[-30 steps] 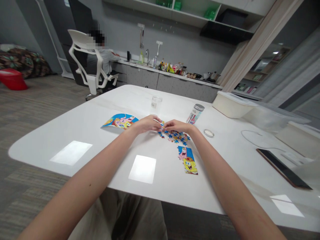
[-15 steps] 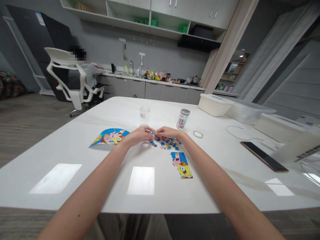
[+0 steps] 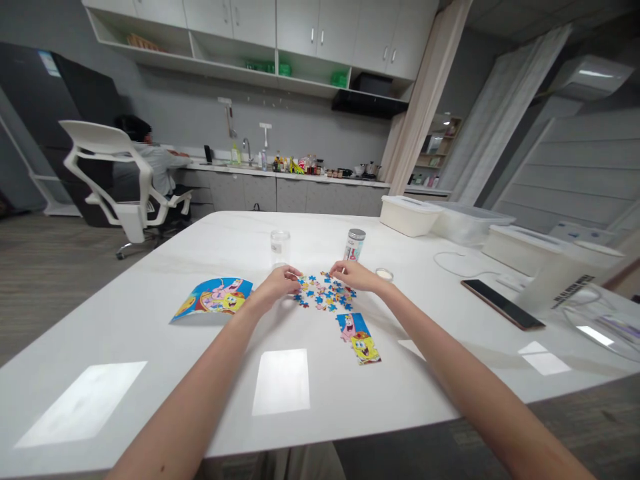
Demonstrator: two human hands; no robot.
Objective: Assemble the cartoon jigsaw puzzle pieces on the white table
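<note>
Loose jigsaw pieces [image 3: 325, 293], mostly blue with some yellow and pink, are spread over the white table between my hands. My left hand [image 3: 281, 285] is at the left edge of the spread, its fingers bent and closed, with a puzzle piece showing at the fingertips. At the far side of the spread, my right hand [image 3: 354, 275] pinches at a puzzle piece, partly hidden by the fingers. A joined puzzle section [image 3: 361, 339] with a pink and a yellow cartoon figure lies nearer me. Left of my left hand is a curved picture sheet [image 3: 215, 298] of the same characters.
Behind my hands stand a clear jar [image 3: 280, 247] and a silver-lidded printed can [image 3: 355, 244]. A round lid [image 3: 384, 274] lies right of my right hand. Farther right are a phone [image 3: 501, 304], a cable and storage boxes [image 3: 410, 216]. A person [image 3: 155, 167] sits by the counter.
My hands have moved apart: the right one went right to the far side of the pieces, the left stayed at the left edge. More pieces show between them. The view has turned right.
</note>
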